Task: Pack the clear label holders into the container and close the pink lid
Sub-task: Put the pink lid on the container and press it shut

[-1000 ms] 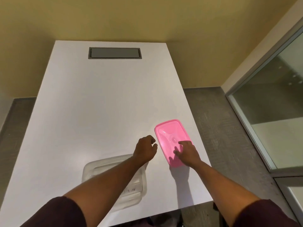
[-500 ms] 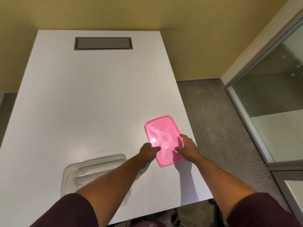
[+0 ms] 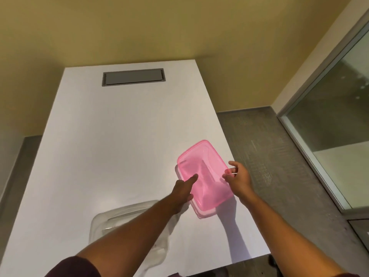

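The translucent pink lid point(image 3: 209, 166) is lifted and tilted above the white table point(image 3: 111, 148), near its right edge. My left hand point(image 3: 182, 189) holds the lid's left long edge, thumb on top. My right hand point(image 3: 237, 177) pinches the lid's right edge between thumb and fingers. The clear container point(image 3: 123, 216) sits on the table near the front, partly hidden under my left forearm. Clear label holders point(image 3: 127, 213) lie inside it, hard to tell apart.
A grey cable hatch point(image 3: 133, 76) is set into the table's far end. Grey carpet point(image 3: 265, 156) lies beyond the table's right edge, a glass partition point(image 3: 331, 124) stands at the right, and a yellow wall is behind.
The lid has come up off the table and tilted, held by both hands at its edges. The camera view has tipped upward.
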A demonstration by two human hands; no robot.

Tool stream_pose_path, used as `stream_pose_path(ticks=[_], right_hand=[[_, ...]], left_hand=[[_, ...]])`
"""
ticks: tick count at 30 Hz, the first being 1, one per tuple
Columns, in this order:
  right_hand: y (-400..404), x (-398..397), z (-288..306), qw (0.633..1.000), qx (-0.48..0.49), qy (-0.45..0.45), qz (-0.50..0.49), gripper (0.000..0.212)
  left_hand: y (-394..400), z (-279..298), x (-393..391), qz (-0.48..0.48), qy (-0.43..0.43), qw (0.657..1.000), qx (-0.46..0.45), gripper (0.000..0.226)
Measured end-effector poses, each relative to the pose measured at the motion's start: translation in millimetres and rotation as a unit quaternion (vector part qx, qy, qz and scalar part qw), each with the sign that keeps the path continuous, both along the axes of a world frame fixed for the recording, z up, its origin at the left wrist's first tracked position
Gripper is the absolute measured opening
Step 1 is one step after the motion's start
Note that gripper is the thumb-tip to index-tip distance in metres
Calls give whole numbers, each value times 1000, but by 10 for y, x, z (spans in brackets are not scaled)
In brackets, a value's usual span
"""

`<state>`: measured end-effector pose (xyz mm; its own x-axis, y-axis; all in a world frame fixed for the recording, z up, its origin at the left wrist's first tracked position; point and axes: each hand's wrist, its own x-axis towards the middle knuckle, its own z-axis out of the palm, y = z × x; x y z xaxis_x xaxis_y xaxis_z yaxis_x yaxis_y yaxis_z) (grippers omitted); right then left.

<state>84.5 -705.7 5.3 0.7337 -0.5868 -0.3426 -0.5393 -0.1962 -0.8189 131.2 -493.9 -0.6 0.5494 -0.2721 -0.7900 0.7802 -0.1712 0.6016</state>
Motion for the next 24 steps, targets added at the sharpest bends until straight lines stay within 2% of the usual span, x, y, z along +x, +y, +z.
stream_pose_path(ticks=[5,9,16,19,21,24], right_hand=[[317,7,268,994,1,-110,0,33],[631,-47,496,980,-98,-164,57,29],[1300,-218,648,924,-229,-235,195,42],[1544,-317,590,876,-300,-258,276,51],[1664,-380,536,847,-337,-265,315,52],[1773,-422,477,833,-347,-252,350,49]], left_hand=[[341,225,171,42,-19,998,-30,41],[771,400,397,114,-23,990,-81,66],[1577,623,534,207,13,969,-134,70],[1851,664,435,214,42,962,-166,53],[2015,661,344,217,46,963,-151,42],[2200,630,218,242,38,961,-127,39]])
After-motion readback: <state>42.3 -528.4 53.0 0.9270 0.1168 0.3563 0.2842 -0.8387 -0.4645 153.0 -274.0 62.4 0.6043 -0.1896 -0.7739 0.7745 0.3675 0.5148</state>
